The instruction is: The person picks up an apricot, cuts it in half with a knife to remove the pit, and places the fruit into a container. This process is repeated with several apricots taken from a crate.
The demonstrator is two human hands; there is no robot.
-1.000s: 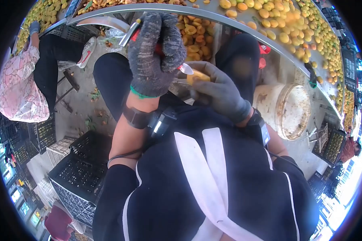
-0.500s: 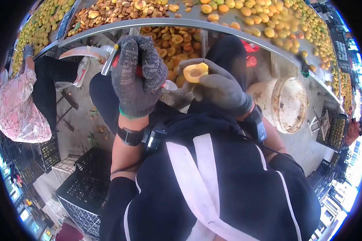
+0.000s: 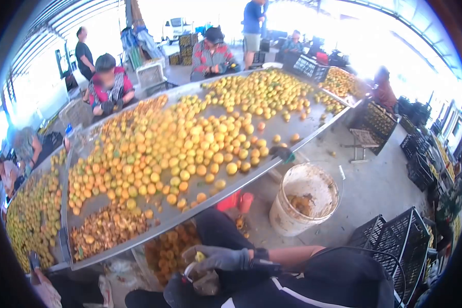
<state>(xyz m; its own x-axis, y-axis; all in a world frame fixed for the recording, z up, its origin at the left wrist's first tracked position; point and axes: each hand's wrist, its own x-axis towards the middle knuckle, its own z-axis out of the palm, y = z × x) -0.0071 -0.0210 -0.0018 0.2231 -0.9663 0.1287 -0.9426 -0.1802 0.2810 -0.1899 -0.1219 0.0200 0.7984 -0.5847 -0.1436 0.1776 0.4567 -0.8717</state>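
1. The right hand (image 3: 222, 258) is low in the view, at about 6 o'clock. It wears a grey glove.
2. Its fingers are curled in tight around a small yellow fruit (image 3: 199, 255). Only a bit of the fruit peeks out.
3. The fruit sits at the finger end of the hand, at 9 o'clock from the middle of the hand. It touches the fingers.
4. The left hand (image 3: 175, 287) is at 7 o'clock from the right hand, at the very bottom edge. It is dark and mostly hidden, so I cannot tell if it is open or closed, or what it has.
5. A long metal table (image 3: 305, 122) is at 12 o'clock from the hands. It is covered with lots of yellow and orange fruit.
6. A brown heap (image 3: 105, 228) lies on the near end of the table, at 10 o'clock from the hands.
7. A white bucket (image 3: 285, 215) stands on the floor at 2 o'clock from the right hand. It has brown bits inside.
8. A black crate (image 3: 390, 241) is at 3 o'clock, well apart from the hand.
9. Other people sit and stand along the far side of the table.
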